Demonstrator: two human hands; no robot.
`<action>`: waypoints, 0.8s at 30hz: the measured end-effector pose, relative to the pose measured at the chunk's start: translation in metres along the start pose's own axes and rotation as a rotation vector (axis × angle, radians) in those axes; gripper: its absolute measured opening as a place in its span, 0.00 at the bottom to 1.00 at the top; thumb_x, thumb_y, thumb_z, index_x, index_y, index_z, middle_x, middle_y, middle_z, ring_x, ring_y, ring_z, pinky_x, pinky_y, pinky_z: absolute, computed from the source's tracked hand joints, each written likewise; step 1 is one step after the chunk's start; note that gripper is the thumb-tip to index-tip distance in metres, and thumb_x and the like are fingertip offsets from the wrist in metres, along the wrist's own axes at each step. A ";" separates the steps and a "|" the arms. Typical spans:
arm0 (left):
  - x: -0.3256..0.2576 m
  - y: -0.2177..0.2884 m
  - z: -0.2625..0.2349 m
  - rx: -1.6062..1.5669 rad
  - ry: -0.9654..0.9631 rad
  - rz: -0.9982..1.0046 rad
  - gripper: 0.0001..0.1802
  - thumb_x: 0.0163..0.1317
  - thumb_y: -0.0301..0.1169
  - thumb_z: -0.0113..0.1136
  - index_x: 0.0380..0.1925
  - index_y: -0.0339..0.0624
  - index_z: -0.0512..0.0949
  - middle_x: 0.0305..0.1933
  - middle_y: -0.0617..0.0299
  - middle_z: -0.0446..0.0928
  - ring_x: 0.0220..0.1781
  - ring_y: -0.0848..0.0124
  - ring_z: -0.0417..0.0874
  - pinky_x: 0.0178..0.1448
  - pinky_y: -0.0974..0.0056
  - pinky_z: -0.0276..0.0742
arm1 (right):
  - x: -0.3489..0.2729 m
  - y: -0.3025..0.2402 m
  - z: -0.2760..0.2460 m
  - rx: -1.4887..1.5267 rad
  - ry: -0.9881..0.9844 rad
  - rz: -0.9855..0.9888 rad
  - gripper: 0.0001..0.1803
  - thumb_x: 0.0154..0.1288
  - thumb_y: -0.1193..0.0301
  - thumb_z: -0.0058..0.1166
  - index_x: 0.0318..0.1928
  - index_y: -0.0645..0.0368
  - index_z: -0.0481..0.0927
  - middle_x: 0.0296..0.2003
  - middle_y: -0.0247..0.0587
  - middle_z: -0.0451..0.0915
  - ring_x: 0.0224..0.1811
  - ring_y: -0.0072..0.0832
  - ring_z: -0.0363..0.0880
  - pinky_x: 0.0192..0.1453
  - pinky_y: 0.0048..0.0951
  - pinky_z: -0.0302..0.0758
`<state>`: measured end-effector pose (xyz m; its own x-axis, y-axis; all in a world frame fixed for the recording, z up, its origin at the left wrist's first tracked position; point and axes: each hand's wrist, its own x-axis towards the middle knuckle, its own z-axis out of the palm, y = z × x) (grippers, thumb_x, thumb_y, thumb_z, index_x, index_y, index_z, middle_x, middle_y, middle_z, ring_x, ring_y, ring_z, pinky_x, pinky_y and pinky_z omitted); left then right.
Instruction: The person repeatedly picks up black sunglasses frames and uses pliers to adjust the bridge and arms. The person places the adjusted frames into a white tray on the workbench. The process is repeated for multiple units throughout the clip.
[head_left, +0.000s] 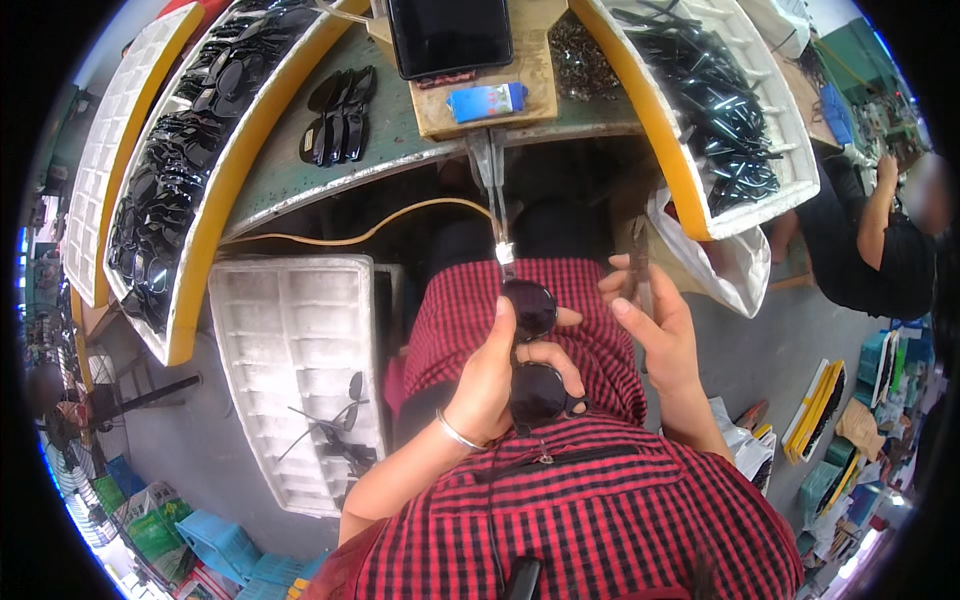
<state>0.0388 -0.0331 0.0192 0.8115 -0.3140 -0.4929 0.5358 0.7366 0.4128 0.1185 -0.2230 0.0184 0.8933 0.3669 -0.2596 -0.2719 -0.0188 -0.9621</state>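
Note:
My left hand (pixel 485 385) is closed around the front of a pair of dark sunglasses (pixel 537 392), held upright over my lap. Its upper end is close to the tip of a narrow metal fixture (pixel 498 205) that juts from the bench; whether they touch I cannot tell. To the right, my raised right hand (pixel 668 335) pinches a thin brownish metal tool (pixel 640 262), which looks like tweezers, between thumb and fingers. That tool stands apart from the sunglasses. A red-and-black checked apron (pixel 590 500) covers my lap.
Left, a yellow-sided tray (pixel 225 170) holds many dark frames; right, another tray (pixel 690 190) holds loose temple arms. Several sunglasses fronts (pixel 340 115) lie on the bench near a blue box (pixel 487 102) and dark screen (pixel 450 38). A white tray (pixel 250 320) stands lower left. A co-worker (pixel 870 240) sits right.

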 end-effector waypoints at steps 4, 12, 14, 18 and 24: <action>-0.001 0.000 0.001 0.006 0.001 0.009 0.43 0.72 0.63 0.19 0.60 0.33 0.65 0.25 0.51 0.80 0.25 0.60 0.84 0.37 0.61 0.83 | 0.001 0.000 0.003 -0.008 0.004 -0.019 0.24 0.65 0.76 0.57 0.60 0.63 0.70 0.45 0.34 0.77 0.49 0.19 0.73 0.56 0.22 0.69; 0.000 -0.002 0.001 0.023 0.017 0.015 0.43 0.71 0.63 0.18 0.60 0.33 0.64 0.25 0.50 0.80 0.26 0.58 0.84 0.37 0.60 0.83 | 0.003 0.005 0.000 0.014 0.008 0.007 0.23 0.66 0.75 0.57 0.60 0.63 0.70 0.46 0.35 0.77 0.50 0.20 0.73 0.57 0.23 0.69; 0.001 -0.002 0.001 0.022 0.014 0.019 0.43 0.72 0.63 0.18 0.60 0.33 0.64 0.25 0.51 0.80 0.25 0.59 0.84 0.37 0.60 0.83 | 0.003 0.006 0.001 0.018 0.004 0.018 0.23 0.66 0.75 0.57 0.60 0.63 0.70 0.46 0.35 0.77 0.50 0.20 0.73 0.57 0.23 0.68; 0.001 -0.003 0.001 0.027 0.012 0.031 0.43 0.72 0.63 0.18 0.59 0.33 0.64 0.24 0.51 0.80 0.25 0.59 0.84 0.36 0.61 0.83 | 0.004 0.006 0.002 -0.002 -0.007 0.028 0.23 0.66 0.75 0.57 0.60 0.63 0.71 0.46 0.34 0.77 0.50 0.19 0.74 0.58 0.23 0.68; 0.000 -0.002 0.001 0.024 0.011 0.027 0.43 0.72 0.63 0.18 0.60 0.32 0.65 0.24 0.51 0.80 0.24 0.60 0.84 0.36 0.61 0.83 | 0.005 0.007 0.003 -0.015 -0.005 0.023 0.23 0.66 0.75 0.57 0.60 0.63 0.71 0.45 0.34 0.77 0.50 0.20 0.74 0.58 0.23 0.69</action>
<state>0.0381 -0.0357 0.0192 0.8231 -0.2874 -0.4899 0.5192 0.7302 0.4441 0.1197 -0.2182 0.0103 0.8853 0.3706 -0.2809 -0.2867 -0.0407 -0.9572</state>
